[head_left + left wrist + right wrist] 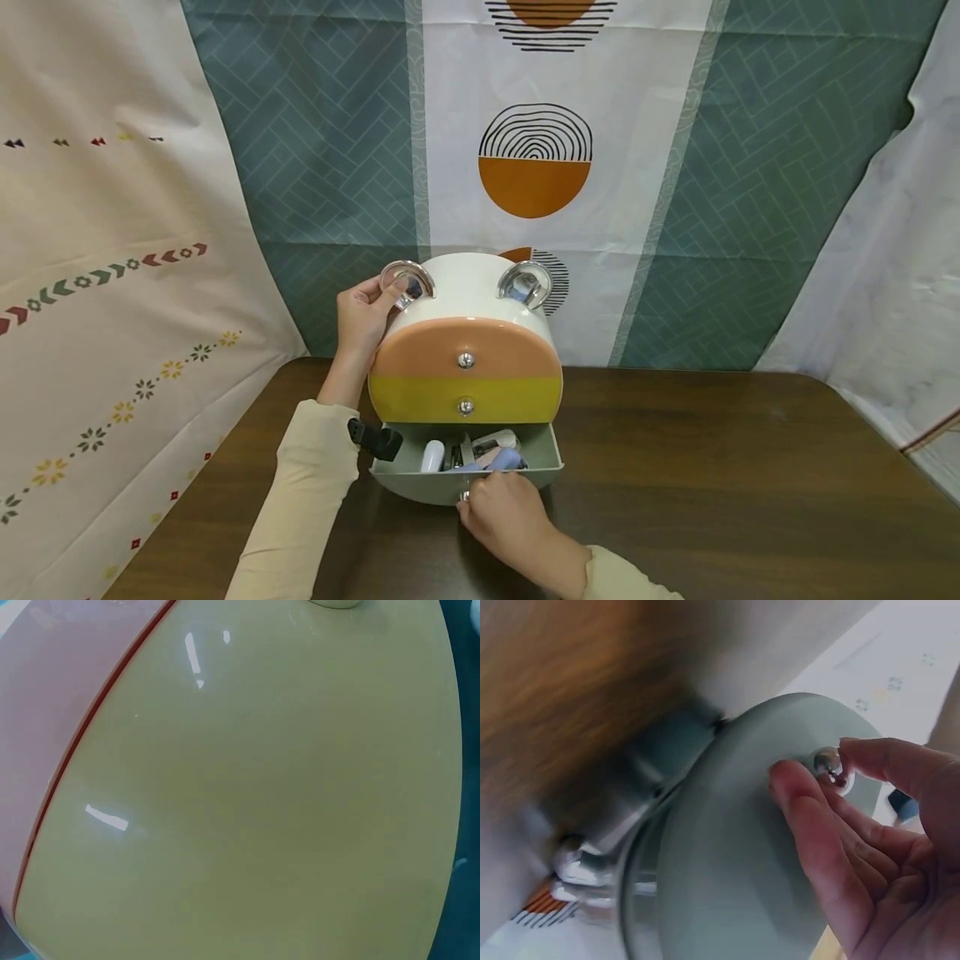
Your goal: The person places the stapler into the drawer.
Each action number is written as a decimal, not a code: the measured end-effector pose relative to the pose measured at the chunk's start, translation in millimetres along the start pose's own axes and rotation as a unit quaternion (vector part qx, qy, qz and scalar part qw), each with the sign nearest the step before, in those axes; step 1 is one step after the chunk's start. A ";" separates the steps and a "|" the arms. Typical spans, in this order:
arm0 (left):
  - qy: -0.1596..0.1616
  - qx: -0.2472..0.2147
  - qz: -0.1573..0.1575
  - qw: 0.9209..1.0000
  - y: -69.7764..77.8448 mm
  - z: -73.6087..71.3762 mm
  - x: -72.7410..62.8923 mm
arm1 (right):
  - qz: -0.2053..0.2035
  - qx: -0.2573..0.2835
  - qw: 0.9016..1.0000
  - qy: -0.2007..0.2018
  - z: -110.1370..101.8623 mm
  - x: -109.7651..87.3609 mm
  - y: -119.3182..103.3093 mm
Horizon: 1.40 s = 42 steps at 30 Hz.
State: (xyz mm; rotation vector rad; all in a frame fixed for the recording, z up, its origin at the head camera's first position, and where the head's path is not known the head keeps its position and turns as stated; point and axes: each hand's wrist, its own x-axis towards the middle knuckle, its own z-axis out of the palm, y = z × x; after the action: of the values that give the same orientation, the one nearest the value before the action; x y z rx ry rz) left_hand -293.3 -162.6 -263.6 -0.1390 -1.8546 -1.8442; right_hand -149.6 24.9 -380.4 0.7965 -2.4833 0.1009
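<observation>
A rounded storage box (468, 279) with a white shell and two silver ears stands on the table. Its orange drawer (420, 354) and yellow drawer (420, 400) are closed, while the grey-green bottom drawer (405, 483) is pulled out. Inside it lie a white rounded item (432, 457), a blue item (507, 459) and other small things, partly hidden. My left hand (363, 312) grips the left silver ear (423, 279). My right hand (855, 840) pinches the silver knob (827, 760) on the bottom drawer's front. In the left wrist view the box's smooth side (262, 787) fills the picture.
The brown wooden table (712, 467) extends to both sides of the box. A patterned cloth (330, 167) hangs right behind it, with a cream cloth (112, 292) at the left and a white one (877, 292) at the right. The right silver ear (545, 279) sticks out on top.
</observation>
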 end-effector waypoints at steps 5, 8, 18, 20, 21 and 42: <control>0.002 0.003 0.001 1.000 1.2 0.3 -0.2 | 0.006 0.037 0.999 0.001 5.7 9.9 8.9; 0.002 0.003 0.006 1.000 1.7 0.4 0.2 | 0.010 0.046 0.999 0.001 9.3 14.7 11.7; 0.001 0.001 -0.001 1.000 2.4 -0.8 1.2 | 0.024 0.070 0.997 -0.012 14.6 23.6 16.2; 0.000 0.000 -0.004 1.000 2.5 -1.1 1.0 | 0.022 0.077 0.997 -0.006 16.3 24.5 17.6; -0.001 -0.001 -0.005 1.000 2.6 -1.2 1.0 | 0.021 0.081 0.997 -0.001 17.2 25.0 18.3; -0.004 0.013 -0.018 1.000 2.7 1.4 2.3 | 0.052 0.126 0.991 0.000 33.6 45.4 33.5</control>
State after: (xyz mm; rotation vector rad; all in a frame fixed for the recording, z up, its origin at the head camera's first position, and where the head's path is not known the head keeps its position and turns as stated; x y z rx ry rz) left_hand -294.6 -161.7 -260.1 -0.1044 -1.8986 -1.8457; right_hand -215.1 21.4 -383.4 0.7651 -2.5422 0.4592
